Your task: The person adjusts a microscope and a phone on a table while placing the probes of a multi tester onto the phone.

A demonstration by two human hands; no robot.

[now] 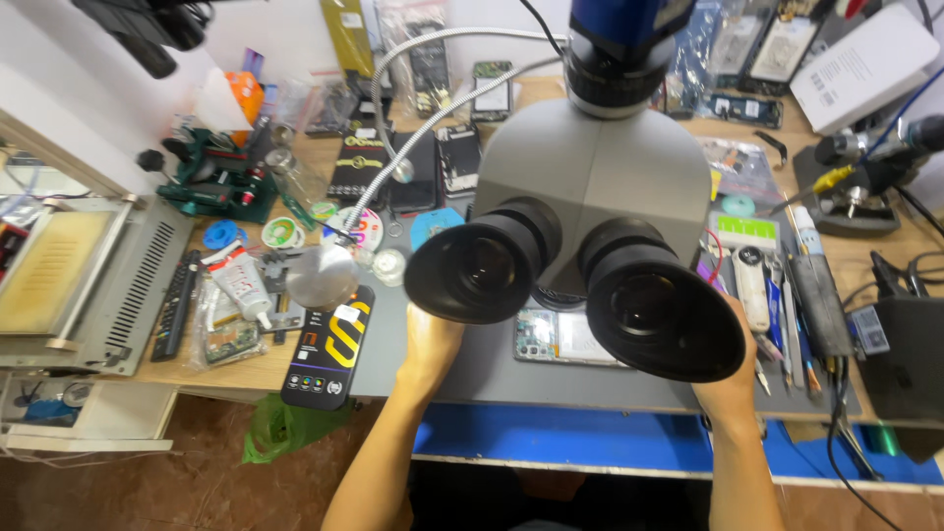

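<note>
A grey stereo microscope (590, 187) with two black eyepiece cups fills the middle of the view and hides much of what lies below. An opened phone (565, 339) lies on the grey work mat (472, 374) under it. My left hand (428, 344) reaches under the left eyepiece, just left of the phone; its fingers are hidden. My right hand (733, 379) reaches under the right eyepiece, to the right of the phone; its fingers are also hidden. Whether either hand holds anything cannot be seen.
A black phone box (329, 344) and a round metal lamp head (322, 275) on a flexible neck lie left of the mat. A grey heating machine (88, 285) stands far left. Tweezers and tools (787, 295) lie right, near a soldering stand (855, 187).
</note>
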